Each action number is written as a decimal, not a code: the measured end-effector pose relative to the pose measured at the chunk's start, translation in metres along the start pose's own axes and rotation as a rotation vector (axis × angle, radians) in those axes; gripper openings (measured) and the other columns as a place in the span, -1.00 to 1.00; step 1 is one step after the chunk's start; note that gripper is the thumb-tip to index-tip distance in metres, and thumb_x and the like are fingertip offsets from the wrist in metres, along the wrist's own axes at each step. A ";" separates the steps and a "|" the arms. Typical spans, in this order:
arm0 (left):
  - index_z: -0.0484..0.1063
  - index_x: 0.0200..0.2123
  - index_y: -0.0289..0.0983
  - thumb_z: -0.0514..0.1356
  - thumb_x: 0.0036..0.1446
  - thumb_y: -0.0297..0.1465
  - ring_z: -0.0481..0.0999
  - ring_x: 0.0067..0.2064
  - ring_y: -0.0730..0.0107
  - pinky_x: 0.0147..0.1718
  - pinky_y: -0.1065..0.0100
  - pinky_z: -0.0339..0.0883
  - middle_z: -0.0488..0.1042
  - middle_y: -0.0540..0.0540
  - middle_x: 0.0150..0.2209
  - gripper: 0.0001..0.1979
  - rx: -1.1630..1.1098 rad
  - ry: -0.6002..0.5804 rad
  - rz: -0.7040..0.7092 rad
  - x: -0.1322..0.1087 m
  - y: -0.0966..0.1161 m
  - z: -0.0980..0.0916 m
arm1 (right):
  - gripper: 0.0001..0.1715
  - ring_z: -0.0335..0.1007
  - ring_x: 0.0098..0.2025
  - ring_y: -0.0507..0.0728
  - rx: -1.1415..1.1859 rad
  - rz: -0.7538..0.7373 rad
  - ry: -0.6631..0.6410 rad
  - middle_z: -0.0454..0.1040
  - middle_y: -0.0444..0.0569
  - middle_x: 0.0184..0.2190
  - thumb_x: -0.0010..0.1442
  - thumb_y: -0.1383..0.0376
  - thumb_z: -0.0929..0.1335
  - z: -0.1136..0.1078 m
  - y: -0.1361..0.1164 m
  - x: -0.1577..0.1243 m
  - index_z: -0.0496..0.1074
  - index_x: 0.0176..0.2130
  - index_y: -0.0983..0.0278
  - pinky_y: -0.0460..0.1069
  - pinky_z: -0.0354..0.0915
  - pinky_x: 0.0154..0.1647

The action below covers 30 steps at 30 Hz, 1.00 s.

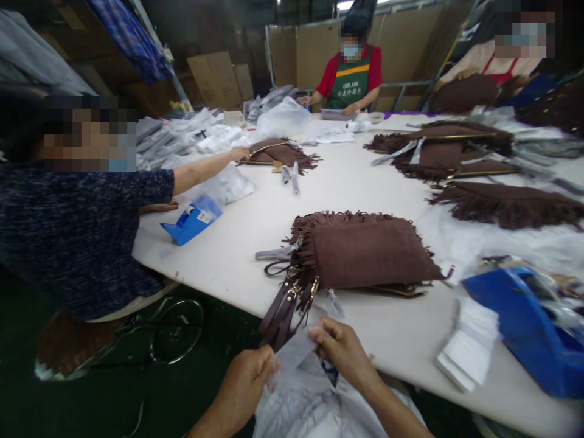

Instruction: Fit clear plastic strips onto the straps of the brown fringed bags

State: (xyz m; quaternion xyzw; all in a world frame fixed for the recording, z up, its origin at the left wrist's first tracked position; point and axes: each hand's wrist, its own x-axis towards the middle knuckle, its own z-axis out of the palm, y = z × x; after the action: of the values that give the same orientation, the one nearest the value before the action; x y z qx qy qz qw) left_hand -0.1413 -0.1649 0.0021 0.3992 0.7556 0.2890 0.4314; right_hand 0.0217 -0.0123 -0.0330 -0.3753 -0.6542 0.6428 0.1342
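Just below the table's near edge, my left hand [246, 383] pinches one side of a thin translucent plastic sheet [294, 353]. My right hand [342, 350] grips the sheet's other side, so it stretches between both hands. Its exact kind is unclear. Crumpled pale material [314, 410] lies beneath them at my lap. Directly beyond my hands, a stack of brown fringed suede bags [367, 252] rests on the table. Brown wrist straps [278, 307] with gold clasps hang from the stack over the edge, close to my fingers.
A blue tape dispenser [524, 328] and a pile of white slips [472, 347] stand at right. More fringed bags [456, 149] lie farther back. Another blue dispenser [194, 219] is by a co-worker [86, 225] at left, whose hand touches a bag. Two other people work across the table.
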 end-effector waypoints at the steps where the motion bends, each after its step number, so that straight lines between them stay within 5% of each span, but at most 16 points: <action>1: 0.36 -0.54 -0.27 -0.04 0.26 -0.14 0.36 -0.46 0.39 -0.42 0.39 0.10 0.41 -0.02 -0.54 -0.55 0.005 0.006 0.008 -0.003 -0.002 -0.003 | -0.59 0.17 -0.58 -0.01 0.023 -0.001 -0.053 0.31 -0.19 -0.64 0.19 0.06 0.28 0.002 0.000 0.002 0.33 -0.53 0.28 -0.12 0.05 -0.56; 9: 0.35 -0.54 -0.31 0.24 -0.04 -0.36 0.33 -0.47 0.43 -0.48 0.42 0.10 0.38 0.04 -0.55 -0.84 -0.345 -0.141 -0.175 -0.017 -0.051 -0.001 | -0.76 0.28 -0.56 0.01 -0.071 0.044 -0.127 0.39 -0.18 -0.61 0.09 0.16 0.38 0.018 0.006 -0.006 0.38 -0.48 0.27 -0.13 0.13 -0.53; 13: 0.46 -0.36 -0.33 0.35 -0.14 -0.41 0.42 -0.31 0.36 -0.35 0.41 0.20 0.49 -0.01 -0.37 -0.78 -0.479 -0.173 -0.092 -0.015 -0.042 0.006 | -0.76 0.28 -0.54 0.01 -0.165 0.000 -0.163 0.43 -0.17 -0.60 0.10 0.18 0.38 0.040 0.009 -0.018 0.39 -0.50 0.28 -0.13 0.11 -0.52; 16: 0.40 -0.40 -0.33 0.36 -0.12 -0.28 0.44 -0.40 0.35 -0.35 0.35 0.25 0.49 -0.03 -0.46 -0.72 -0.703 -0.175 -0.080 -0.003 -0.030 0.018 | -0.72 0.29 -0.57 0.01 -0.152 0.003 -0.206 0.45 -0.16 -0.59 0.15 0.17 0.33 0.044 0.010 -0.020 0.39 -0.51 0.27 -0.13 0.10 -0.54; 23: 0.37 -0.54 -0.32 0.28 -0.02 -0.25 0.41 -0.45 0.37 -0.39 0.36 0.19 0.47 -0.02 -0.56 -0.74 -0.582 -0.020 -0.114 0.002 -0.043 0.038 | -0.53 0.40 -0.53 0.12 -0.394 0.001 0.201 0.50 -0.06 -0.51 0.21 -0.06 0.23 0.013 0.014 0.010 0.40 -0.19 0.26 -0.06 0.19 -0.49; 27: 0.43 -0.52 -0.33 0.28 0.00 -0.25 0.38 -0.41 0.40 -0.38 0.40 0.16 0.44 0.00 -0.52 -0.75 -0.555 0.020 -0.081 -0.001 -0.051 0.038 | -0.53 0.43 -0.41 0.19 -0.495 -0.054 0.253 0.49 0.00 -0.50 0.15 -0.08 0.28 0.024 0.015 0.032 0.41 -0.30 0.27 -0.02 0.20 -0.42; 30: 0.43 -0.50 -0.32 0.31 -0.03 -0.25 0.35 -0.43 0.43 -0.40 0.42 0.15 0.42 0.03 -0.53 -0.75 -0.630 0.045 -0.078 -0.003 -0.057 0.035 | -0.61 0.40 -0.41 0.16 -0.365 -0.035 0.233 0.47 -0.02 -0.49 0.12 -0.01 0.31 0.033 0.015 0.041 0.41 -0.37 0.27 -0.02 0.20 -0.42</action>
State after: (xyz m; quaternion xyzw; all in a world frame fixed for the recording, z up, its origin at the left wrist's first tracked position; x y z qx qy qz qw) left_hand -0.1296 -0.1934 -0.0580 0.2102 0.6531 0.5005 0.5279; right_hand -0.0233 -0.0115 -0.0646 -0.4538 -0.7463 0.4635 0.1496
